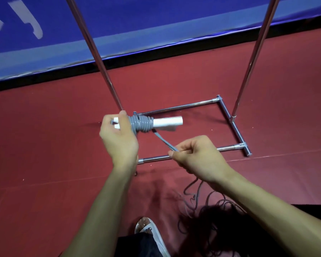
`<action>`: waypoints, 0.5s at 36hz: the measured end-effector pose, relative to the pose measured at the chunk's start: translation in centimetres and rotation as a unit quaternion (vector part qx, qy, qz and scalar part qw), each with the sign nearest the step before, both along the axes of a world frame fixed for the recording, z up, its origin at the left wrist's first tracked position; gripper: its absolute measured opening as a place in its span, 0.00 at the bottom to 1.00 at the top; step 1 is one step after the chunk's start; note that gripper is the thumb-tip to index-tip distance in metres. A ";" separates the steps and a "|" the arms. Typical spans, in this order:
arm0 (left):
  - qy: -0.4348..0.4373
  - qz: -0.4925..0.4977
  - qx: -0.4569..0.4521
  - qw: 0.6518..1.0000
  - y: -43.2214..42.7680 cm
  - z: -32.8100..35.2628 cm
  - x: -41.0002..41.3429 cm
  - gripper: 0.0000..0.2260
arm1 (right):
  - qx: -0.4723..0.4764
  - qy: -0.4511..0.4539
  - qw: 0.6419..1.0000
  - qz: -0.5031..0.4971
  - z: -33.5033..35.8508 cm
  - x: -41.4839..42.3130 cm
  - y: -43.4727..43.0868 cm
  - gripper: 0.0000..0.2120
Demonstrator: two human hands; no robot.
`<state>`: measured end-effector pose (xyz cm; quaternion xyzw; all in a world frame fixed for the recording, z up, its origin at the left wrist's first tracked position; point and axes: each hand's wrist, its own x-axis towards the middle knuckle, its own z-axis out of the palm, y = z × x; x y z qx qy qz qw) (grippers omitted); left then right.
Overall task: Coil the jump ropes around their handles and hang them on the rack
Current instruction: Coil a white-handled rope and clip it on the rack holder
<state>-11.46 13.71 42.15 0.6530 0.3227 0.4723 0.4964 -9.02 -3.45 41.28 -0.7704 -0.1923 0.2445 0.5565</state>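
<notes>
Our left hand grips the white handles wrapped in grey rope; our right hand fingers pinch its loose end.

I see my left hand gripping the white handles, grey rope coiled around them. My right hand pinches the rope's taut free end above the rack's chrome base on red floor.

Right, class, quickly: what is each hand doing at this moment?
Left hand: closed around the white handles, beside the grey coil.
Right hand: closed, pinching the loose grey rope, pulled taut from the coil.
</notes>
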 end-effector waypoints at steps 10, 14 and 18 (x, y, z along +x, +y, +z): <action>0.144 -0.232 0.237 0.933 -1.6 0.1 -2.0 0.10 | -0.096 -0.411 0.893 0.155 2.3 4.6 -3.3 0.12; 0.146 -0.313 0.200 0.917 -1.8 0.9 -2.4 0.10 | -0.036 -0.398 0.902 0.165 2.3 5.7 -3.6 0.11; 0.145 -0.354 0.162 0.909 -1.5 1.2 -2.6 0.09 | 0.009 -0.282 0.942 0.184 2.3 6.1 -3.5 0.07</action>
